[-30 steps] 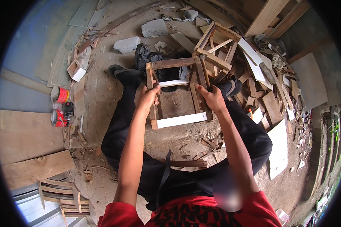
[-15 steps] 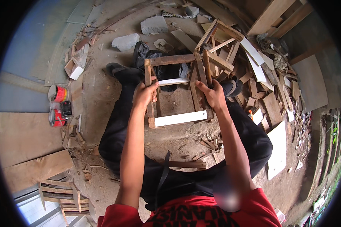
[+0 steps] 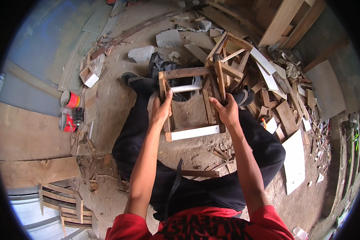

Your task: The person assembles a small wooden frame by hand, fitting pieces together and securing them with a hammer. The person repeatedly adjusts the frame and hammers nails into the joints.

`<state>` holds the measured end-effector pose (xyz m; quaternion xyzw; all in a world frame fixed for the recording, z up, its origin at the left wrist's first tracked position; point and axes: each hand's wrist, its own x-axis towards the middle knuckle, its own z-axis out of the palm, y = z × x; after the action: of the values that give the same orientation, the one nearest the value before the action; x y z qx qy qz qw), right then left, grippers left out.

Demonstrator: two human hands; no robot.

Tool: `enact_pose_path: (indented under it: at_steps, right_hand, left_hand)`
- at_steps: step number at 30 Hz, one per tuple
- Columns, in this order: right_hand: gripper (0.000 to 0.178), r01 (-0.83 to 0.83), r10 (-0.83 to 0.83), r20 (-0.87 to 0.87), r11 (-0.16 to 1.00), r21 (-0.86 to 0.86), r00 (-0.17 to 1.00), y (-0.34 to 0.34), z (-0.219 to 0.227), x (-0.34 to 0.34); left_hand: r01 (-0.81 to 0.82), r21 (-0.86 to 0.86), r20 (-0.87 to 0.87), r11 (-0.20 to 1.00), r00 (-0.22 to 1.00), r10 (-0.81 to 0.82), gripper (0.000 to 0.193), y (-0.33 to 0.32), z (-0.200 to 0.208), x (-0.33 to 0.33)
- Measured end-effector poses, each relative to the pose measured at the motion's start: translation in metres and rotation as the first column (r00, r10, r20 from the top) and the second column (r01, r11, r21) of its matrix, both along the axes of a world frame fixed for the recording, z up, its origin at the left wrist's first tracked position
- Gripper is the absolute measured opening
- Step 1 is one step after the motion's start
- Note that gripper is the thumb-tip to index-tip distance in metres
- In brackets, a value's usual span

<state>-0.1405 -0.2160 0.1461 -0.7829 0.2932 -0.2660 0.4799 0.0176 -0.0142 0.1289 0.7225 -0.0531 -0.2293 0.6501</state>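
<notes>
Between my legs I hold a small wooden frame (image 3: 188, 73), like the base of a stool, made of brown bars with white faces on two crosspieces. My left hand (image 3: 161, 111) is closed round its left side bar, thumb pointing up along the wood. On the other side, my right hand (image 3: 229, 112) grips the right side bar, thumb reaching inward. The lower white crosspiece (image 3: 196, 133) faces me. Some fingers of both hands are hidden behind the bars.
Scrap wood (image 3: 264, 96) is heaped at the right, close to my right foot. Behind the frame lie a black plastic bag (image 3: 158, 64) and concrete chunks (image 3: 169, 38). Paint cans (image 3: 71, 99) stand at the left. A white board (image 3: 294, 160) lies by my right knee.
The whole view has shifted slightly, so the surroundings sit lower. Both hands keep hold of the frame; my left thumb now points further up along its bar.
</notes>
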Motion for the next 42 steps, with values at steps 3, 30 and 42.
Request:
enact_pose_path:
  at_steps: [3, 30, 42]
  right_hand:
    - [0.049, 0.027, -0.017, 0.112, 0.996, -0.085, 0.994, 0.006, -0.007, -0.01]
    - [0.032, 0.329, -0.301, -0.271, 0.942, 0.063, 0.914, 0.016, -0.182, -0.121]
    - [0.034, 0.265, -0.287, -0.03, 0.832, 0.488, 0.957, 0.081, -0.026, -0.185]
  left_hand:
    - [0.033, -0.117, 0.119, 0.993, 0.993, -0.019, 0.044, 0.009, -0.002, -0.011]
    - [-0.004, -0.174, -0.431, 0.985, 0.9, -0.073, 0.04, -0.015, -0.08, -0.059]
    - [-0.253, -0.193, -0.403, 0.948, 0.901, 0.159, 0.024, -0.04, -0.09, -0.078]
